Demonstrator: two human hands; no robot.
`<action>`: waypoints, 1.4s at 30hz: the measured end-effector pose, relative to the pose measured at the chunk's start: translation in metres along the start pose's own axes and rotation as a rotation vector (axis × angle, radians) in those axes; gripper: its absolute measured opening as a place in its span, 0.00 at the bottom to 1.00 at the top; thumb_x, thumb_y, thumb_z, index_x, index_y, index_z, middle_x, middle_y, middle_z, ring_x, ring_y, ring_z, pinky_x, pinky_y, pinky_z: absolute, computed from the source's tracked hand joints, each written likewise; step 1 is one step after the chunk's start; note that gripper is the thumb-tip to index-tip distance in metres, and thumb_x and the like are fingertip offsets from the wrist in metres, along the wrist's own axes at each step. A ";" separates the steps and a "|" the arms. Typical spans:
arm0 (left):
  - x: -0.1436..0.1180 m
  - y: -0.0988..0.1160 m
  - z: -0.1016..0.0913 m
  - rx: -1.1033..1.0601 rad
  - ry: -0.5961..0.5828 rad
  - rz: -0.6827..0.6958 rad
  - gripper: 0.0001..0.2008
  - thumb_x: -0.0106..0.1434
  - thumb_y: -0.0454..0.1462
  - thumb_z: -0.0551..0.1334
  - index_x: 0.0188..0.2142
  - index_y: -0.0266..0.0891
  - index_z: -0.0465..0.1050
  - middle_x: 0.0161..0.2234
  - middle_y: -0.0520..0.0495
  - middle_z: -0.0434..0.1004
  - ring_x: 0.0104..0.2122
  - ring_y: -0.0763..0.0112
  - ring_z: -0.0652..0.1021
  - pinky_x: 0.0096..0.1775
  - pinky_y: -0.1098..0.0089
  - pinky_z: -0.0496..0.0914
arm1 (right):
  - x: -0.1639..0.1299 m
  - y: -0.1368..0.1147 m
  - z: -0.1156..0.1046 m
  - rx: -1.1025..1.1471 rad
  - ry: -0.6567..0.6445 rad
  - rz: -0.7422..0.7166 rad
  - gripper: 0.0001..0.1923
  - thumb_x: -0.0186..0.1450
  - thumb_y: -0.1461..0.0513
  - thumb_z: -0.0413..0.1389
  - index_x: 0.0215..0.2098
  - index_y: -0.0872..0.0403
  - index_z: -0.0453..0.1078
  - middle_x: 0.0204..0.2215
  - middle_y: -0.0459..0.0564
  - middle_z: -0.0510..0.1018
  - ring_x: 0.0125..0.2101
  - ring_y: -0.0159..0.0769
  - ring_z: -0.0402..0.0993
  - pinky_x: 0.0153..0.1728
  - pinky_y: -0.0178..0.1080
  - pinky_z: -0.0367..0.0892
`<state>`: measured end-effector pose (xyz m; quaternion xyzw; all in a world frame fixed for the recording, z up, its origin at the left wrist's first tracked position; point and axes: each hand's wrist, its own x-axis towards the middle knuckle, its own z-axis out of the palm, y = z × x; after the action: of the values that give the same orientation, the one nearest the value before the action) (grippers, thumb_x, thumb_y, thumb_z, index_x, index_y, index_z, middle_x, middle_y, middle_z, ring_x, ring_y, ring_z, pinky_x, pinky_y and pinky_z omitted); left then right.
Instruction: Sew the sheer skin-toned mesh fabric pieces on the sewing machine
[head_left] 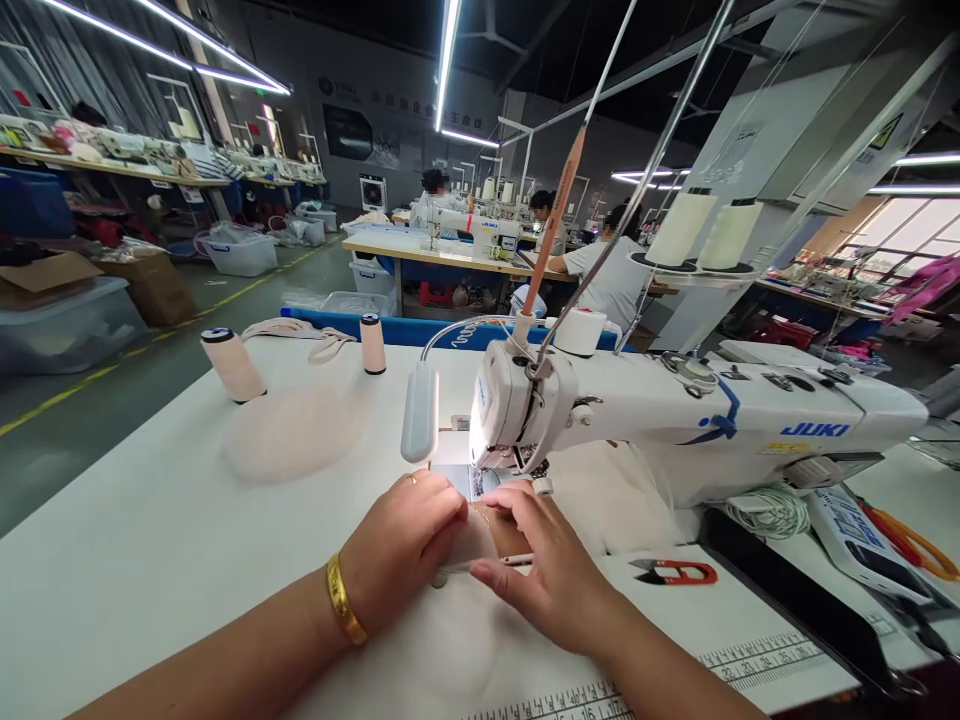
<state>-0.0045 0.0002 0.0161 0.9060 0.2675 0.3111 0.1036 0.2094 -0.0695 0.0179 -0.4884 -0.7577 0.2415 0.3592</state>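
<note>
Both hands – left (pixel 401 545), right (pixel 551 570) – fingers curled, pressing pale fabric (pixel 472 540).

White table (pixel 150 560) with sewing machine (pixel 675 420), thread cones (pixel 232 365), red snips (pixel 679 572).

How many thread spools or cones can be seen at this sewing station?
4. Two small spools stand on the table's far left: one nearer, one further right. Two large cones sit on the stand behind the sewing machine. More may be hidden behind the machine.
</note>
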 end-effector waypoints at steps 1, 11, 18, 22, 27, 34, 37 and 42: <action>0.000 0.003 0.000 0.000 0.019 0.032 0.14 0.74 0.32 0.52 0.31 0.41 0.67 0.28 0.51 0.71 0.29 0.67 0.68 0.34 0.68 0.64 | 0.001 0.001 0.002 0.002 -0.003 0.041 0.18 0.69 0.51 0.62 0.53 0.48 0.68 0.47 0.50 0.76 0.46 0.45 0.70 0.46 0.45 0.67; 0.000 0.010 0.001 0.028 0.116 0.062 0.06 0.73 0.32 0.56 0.41 0.41 0.71 0.36 0.49 0.75 0.35 0.65 0.70 0.40 0.66 0.66 | 0.003 0.002 0.004 -0.010 0.100 -0.051 0.09 0.73 0.64 0.52 0.34 0.50 0.70 0.31 0.46 0.76 0.34 0.38 0.71 0.37 0.40 0.65; 0.001 0.012 -0.002 0.023 0.157 0.096 0.11 0.72 0.28 0.52 0.37 0.42 0.69 0.32 0.50 0.73 0.32 0.66 0.68 0.38 0.67 0.63 | 0.001 0.000 0.003 0.009 0.091 -0.066 0.10 0.73 0.64 0.50 0.34 0.51 0.68 0.31 0.47 0.74 0.34 0.38 0.68 0.36 0.40 0.64; 0.001 0.012 -0.002 0.030 0.167 0.105 0.11 0.72 0.27 0.52 0.37 0.42 0.69 0.31 0.50 0.73 0.32 0.66 0.68 0.38 0.67 0.63 | 0.002 0.000 0.003 0.009 0.077 -0.047 0.11 0.75 0.64 0.46 0.37 0.51 0.68 0.32 0.46 0.74 0.34 0.38 0.68 0.37 0.40 0.64; 0.001 0.013 -0.001 0.032 0.181 0.124 0.12 0.71 0.27 0.52 0.36 0.42 0.69 0.30 0.51 0.73 0.31 0.66 0.67 0.37 0.66 0.63 | 0.002 0.001 0.002 0.003 0.090 -0.067 0.07 0.72 0.61 0.52 0.45 0.50 0.71 0.36 0.47 0.76 0.37 0.38 0.69 0.38 0.40 0.66; -0.001 0.015 0.005 0.053 0.206 0.105 0.14 0.72 0.30 0.56 0.55 0.43 0.70 0.35 0.48 0.76 0.34 0.65 0.71 0.39 0.64 0.65 | 0.003 0.004 0.007 -0.059 0.160 -0.156 0.09 0.74 0.65 0.49 0.37 0.50 0.69 0.30 0.45 0.73 0.31 0.36 0.66 0.35 0.39 0.65; 0.000 0.016 0.006 0.052 0.219 0.116 0.15 0.71 0.29 0.56 0.54 0.44 0.72 0.34 0.49 0.75 0.33 0.66 0.71 0.38 0.65 0.65 | 0.003 0.006 0.008 -0.077 0.161 -0.163 0.09 0.74 0.65 0.49 0.36 0.50 0.68 0.29 0.45 0.72 0.30 0.35 0.66 0.34 0.39 0.64; 0.000 0.016 0.005 0.055 0.241 0.113 0.13 0.71 0.29 0.57 0.50 0.44 0.74 0.33 0.49 0.74 0.32 0.67 0.70 0.37 0.65 0.64 | 0.003 0.006 0.008 -0.068 0.154 -0.149 0.09 0.74 0.65 0.49 0.37 0.50 0.69 0.30 0.45 0.74 0.31 0.35 0.67 0.36 0.39 0.65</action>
<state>0.0056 -0.0133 0.0184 0.8784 0.2348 0.4154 0.0281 0.2059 -0.0642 0.0098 -0.4598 -0.7699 0.1499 0.4164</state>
